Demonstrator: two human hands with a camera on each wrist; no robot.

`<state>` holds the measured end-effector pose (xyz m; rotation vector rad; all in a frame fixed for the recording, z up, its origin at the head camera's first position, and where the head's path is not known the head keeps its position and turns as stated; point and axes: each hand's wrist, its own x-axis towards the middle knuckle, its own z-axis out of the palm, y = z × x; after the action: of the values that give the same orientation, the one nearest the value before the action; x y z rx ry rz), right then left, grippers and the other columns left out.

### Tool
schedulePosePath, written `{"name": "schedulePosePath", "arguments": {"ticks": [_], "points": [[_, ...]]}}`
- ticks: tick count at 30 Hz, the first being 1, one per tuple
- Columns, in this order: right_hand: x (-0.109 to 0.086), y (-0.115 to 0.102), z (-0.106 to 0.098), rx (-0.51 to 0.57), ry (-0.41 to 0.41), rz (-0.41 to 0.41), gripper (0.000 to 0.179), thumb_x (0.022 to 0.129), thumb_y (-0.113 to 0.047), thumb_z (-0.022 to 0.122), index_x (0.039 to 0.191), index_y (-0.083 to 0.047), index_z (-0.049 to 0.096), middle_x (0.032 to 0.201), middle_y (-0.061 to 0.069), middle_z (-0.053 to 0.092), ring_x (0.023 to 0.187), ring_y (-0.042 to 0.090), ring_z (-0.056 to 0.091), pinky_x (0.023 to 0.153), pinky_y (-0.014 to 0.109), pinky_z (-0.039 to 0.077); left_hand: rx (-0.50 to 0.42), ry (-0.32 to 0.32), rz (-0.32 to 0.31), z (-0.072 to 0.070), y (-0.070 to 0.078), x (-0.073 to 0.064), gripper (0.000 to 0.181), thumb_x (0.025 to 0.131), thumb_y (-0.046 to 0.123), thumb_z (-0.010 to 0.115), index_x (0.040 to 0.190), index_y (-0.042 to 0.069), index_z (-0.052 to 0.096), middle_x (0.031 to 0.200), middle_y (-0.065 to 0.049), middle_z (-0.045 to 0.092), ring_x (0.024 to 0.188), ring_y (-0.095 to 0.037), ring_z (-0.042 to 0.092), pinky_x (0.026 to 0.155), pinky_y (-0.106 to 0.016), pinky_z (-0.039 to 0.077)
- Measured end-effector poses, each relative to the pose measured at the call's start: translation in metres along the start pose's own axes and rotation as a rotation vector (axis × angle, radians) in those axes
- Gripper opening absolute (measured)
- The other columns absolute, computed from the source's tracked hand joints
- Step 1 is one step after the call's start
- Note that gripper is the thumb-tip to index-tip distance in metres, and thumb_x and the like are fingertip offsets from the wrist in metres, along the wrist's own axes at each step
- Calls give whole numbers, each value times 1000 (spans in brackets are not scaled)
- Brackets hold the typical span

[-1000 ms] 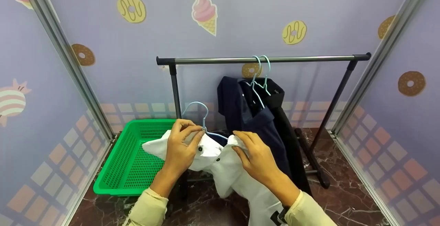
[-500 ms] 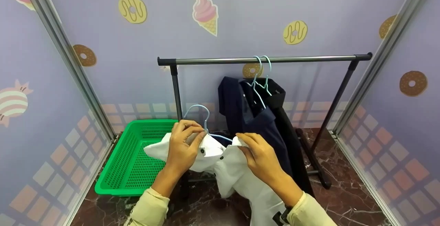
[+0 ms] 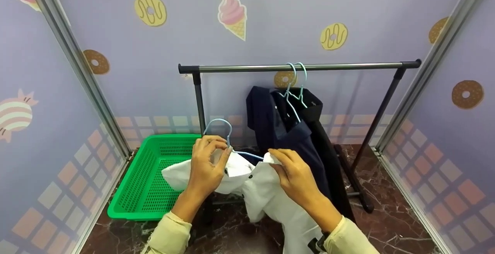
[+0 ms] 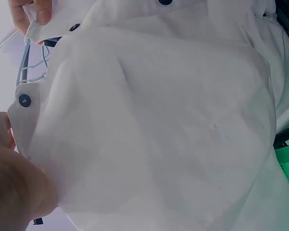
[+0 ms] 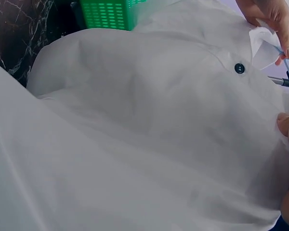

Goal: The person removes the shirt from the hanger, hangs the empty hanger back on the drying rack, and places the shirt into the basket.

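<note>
A white shirt (image 3: 267,192) with dark buttons hangs in front of me, its collar parted at the top. My left hand (image 3: 207,165) pinches the left side of the collar between thumb and fingers, right by the neck of a light blue hanger (image 3: 231,130). On the other side, my right hand (image 3: 296,174) pinches the right collar edge. The hanger's hook stands up free of the rail, and one arm of it runs toward the right hand; the rest is hidden inside the shirt. In the left wrist view a dark button (image 4: 24,100) shows beside the left hand.
A garment rack's rail (image 3: 239,68) spans the back. Navy (image 3: 267,118) and black (image 3: 315,111) garments hang from it on light blue hangers. A green basket (image 3: 127,192) sits on the dark marbled floor (image 3: 383,215) at left. Patterned walls enclose the space.
Both hands keep their pinch on the collar. The right hand has shifted slightly right and the hanger hook has tilted a little to the left in the last half second.
</note>
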<state>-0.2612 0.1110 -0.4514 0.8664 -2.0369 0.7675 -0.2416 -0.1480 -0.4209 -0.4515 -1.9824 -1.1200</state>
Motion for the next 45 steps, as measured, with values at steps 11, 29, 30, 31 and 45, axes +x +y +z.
{"name": "schedulePosePath", "arguments": {"ticks": [11,29,30,31,45], "points": [[-8,6,2,15,-5,-26,43,91,-4,83,132,-14,76,116,5,76,107,20,73,90,33,61,43,87,-23,0,-8,-6,12,92,11,79,83,11,71,105,-8,73,102,-23,61,94,-40,50],[-15,13,-5,-7,9,-77,41,93,-7,81,132,-15,76,117,6,75,105,21,72,89,29,60,101,142,-24,-5,-11,-7,12,96,9,74,85,8,69,98,-8,70,95,-25,60,87,-42,49],[-15,13,-5,-9,11,-78,40,93,-7,81,131,-14,76,116,6,75,105,20,72,90,29,60,105,147,-22,-5,-11,-6,12,97,9,74,85,8,69,97,-8,70,95,-25,60,86,-42,49],[-15,13,-6,-9,17,-83,39,92,-7,82,130,-13,77,116,6,75,105,21,72,89,30,60,110,151,-23,-5,-11,-6,12,97,10,73,86,8,69,97,-7,70,95,-25,60,85,-42,49],[-13,18,-15,39,57,-91,37,90,-1,81,127,-7,76,119,9,73,107,25,71,90,32,57,90,196,-28,-7,-11,-5,10,100,8,69,91,6,70,95,-10,70,93,-26,60,81,-39,48]]}}
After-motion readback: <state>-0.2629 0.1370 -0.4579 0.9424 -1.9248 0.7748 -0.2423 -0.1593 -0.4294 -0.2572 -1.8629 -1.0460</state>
